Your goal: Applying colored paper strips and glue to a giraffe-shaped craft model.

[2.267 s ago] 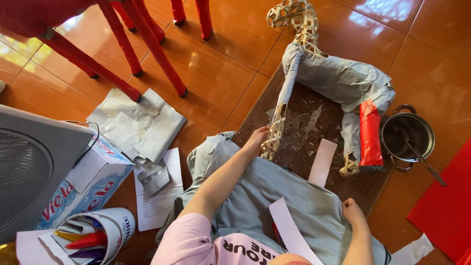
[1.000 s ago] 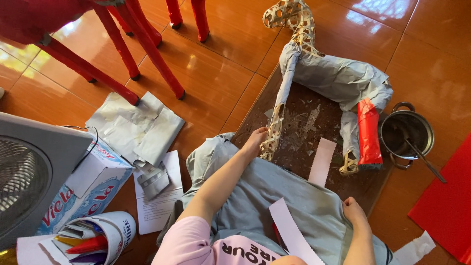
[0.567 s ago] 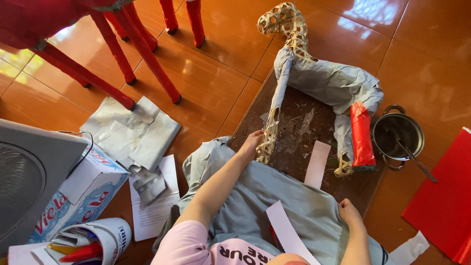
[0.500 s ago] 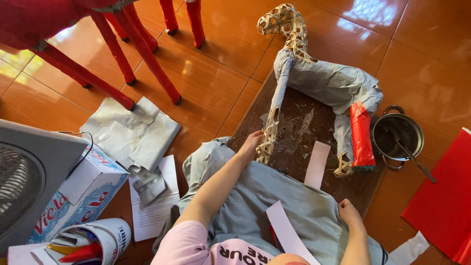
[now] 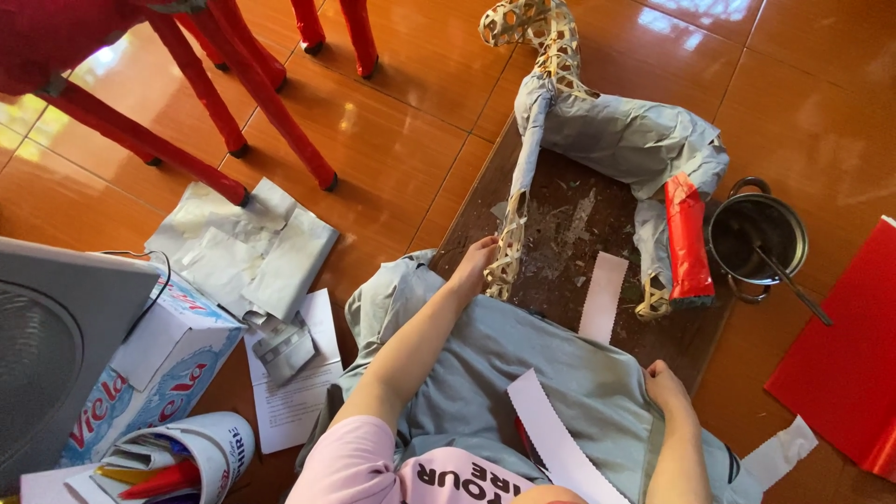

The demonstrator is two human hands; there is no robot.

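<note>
A woven bamboo animal frame stands on a dark wooden board. Grey paper covers its body, and one hind leg is wrapped in red. My left hand grips the bare woven front leg near its foot. My right hand rests with curled fingers on the grey cloth over my lap, at the board's near edge. One white paper strip with a jagged edge lies on the board, and another lies across my lap.
A small metal pot with a stick in it sits right of the board, beside a red sheet. Grey paper sheets lie on the tiled floor at left. A fan, a cardboard box, a pen cup and red legs are also at left.
The view has shifted slightly. My left hand stays on the frame's front leg and my right hand stays on the cloth.
</note>
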